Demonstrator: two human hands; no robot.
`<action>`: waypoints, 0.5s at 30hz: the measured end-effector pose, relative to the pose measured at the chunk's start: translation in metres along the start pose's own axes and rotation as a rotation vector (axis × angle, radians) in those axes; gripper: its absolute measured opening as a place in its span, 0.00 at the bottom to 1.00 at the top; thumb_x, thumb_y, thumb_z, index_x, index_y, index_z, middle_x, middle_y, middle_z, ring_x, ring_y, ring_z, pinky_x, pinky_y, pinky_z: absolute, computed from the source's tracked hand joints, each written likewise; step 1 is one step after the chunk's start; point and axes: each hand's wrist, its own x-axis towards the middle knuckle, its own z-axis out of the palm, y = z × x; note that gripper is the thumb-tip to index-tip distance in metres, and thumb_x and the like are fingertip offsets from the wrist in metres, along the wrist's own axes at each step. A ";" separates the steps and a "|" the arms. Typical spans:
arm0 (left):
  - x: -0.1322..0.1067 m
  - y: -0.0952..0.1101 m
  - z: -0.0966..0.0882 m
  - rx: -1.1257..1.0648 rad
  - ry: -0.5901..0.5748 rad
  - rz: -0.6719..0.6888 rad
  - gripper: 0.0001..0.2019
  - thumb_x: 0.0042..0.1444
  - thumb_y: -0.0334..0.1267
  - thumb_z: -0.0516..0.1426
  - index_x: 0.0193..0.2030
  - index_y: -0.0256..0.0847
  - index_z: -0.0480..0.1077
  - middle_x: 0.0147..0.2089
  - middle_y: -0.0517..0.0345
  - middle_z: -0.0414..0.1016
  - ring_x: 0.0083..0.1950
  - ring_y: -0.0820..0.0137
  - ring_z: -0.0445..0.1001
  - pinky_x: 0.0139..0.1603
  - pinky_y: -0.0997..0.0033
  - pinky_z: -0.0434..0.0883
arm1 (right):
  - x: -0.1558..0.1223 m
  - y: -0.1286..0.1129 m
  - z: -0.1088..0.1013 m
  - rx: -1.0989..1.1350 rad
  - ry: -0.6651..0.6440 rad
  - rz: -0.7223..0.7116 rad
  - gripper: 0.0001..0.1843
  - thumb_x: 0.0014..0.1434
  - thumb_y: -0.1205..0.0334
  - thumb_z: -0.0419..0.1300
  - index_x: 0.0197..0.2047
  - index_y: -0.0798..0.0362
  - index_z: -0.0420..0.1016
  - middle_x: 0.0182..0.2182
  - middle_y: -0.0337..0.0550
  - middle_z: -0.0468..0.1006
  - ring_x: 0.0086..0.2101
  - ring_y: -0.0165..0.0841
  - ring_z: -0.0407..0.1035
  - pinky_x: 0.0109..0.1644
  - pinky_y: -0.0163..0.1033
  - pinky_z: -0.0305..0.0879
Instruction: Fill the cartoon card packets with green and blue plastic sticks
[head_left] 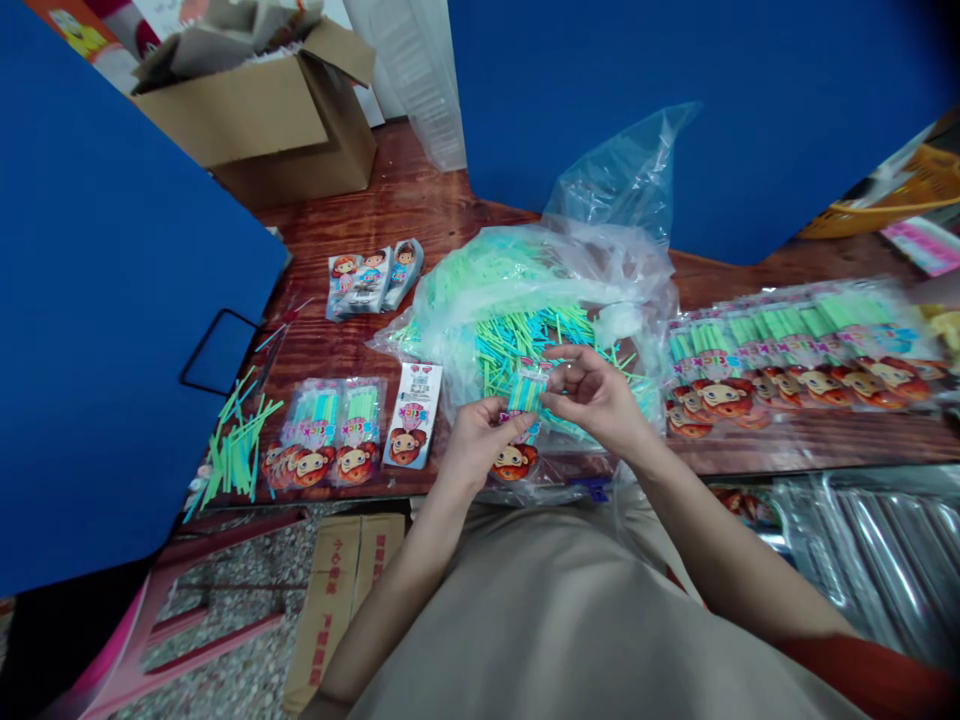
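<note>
My left hand (484, 435) grips a small clear packet (527, 392) of green and blue sticks, its lower part printed with a cartoon face. Its thumb lies across the front of the packet. At the packet's upper right edge is my right hand (589, 395), fingers curled and thumb tip against the edge. Behind both hands, a large open clear plastic bag (465, 300) spills loose green and blue sticks (517, 340). Left of my left hand lies a stack of flat printed sleeves (412, 415), with filled packets (330, 435) beside it.
Many filled packets (795, 360) overlap in a row on the right. Loose sticks (238, 450) lie at the table's left edge. Printed wrappers (373, 280) sit farther back, near a cardboard box (285, 130). Blue panels (675, 70) border the wooden table (420, 205). A yellow basket (900, 195) stands far right.
</note>
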 end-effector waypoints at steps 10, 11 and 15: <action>-0.001 -0.001 0.000 -0.019 -0.004 0.016 0.15 0.37 0.41 0.73 0.29 0.36 0.77 0.24 0.63 0.75 0.26 0.75 0.68 0.32 0.75 0.66 | 0.002 0.002 0.004 -0.056 -0.007 -0.063 0.26 0.48 0.61 0.70 0.50 0.48 0.68 0.24 0.31 0.70 0.26 0.27 0.65 0.31 0.33 0.63; -0.001 -0.002 0.000 -0.018 -0.002 0.021 0.15 0.37 0.41 0.73 0.29 0.36 0.77 0.25 0.63 0.75 0.26 0.76 0.68 0.32 0.75 0.66 | 0.002 0.002 0.005 -0.060 -0.008 -0.065 0.26 0.48 0.60 0.70 0.50 0.48 0.68 0.24 0.31 0.71 0.26 0.27 0.65 0.30 0.33 0.62; -0.002 -0.002 0.001 -0.004 -0.007 0.024 0.16 0.36 0.43 0.73 0.29 0.36 0.77 0.24 0.62 0.74 0.26 0.75 0.68 0.32 0.74 0.67 | 0.001 0.001 0.007 -0.069 -0.008 -0.072 0.26 0.49 0.58 0.69 0.50 0.48 0.68 0.24 0.31 0.69 0.24 0.27 0.64 0.29 0.33 0.62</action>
